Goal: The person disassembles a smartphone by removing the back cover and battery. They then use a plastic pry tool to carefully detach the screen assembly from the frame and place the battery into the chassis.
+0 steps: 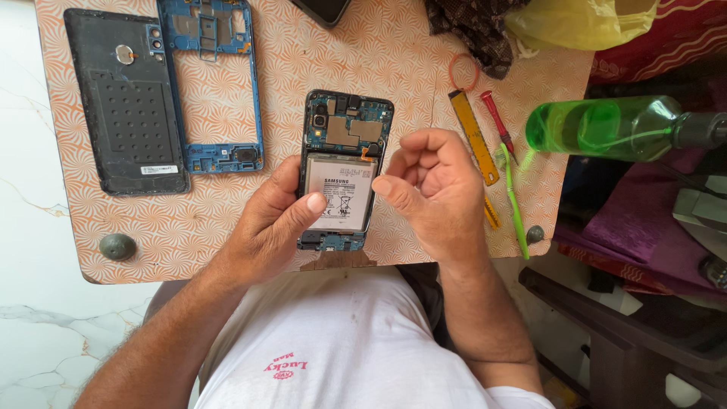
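An opened phone (344,129) lies on the patterned table top (394,68), its circuit board and white battery (341,189) exposed. My left hand (269,227) grips the phone's left edge, thumb pressed on the battery. My right hand (428,189) hovers at the phone's right edge with fingers curled and thumb tip near the battery's side; whether it pinches anything small is not clear.
A black back cover (125,106) and a blue mid-frame (216,83) lie at the far left. Right of the phone are a yellow ruler (473,136), a red screwdriver (497,121), a green tool (515,204), an orange rubber band (463,72) and a green bottle (606,127).
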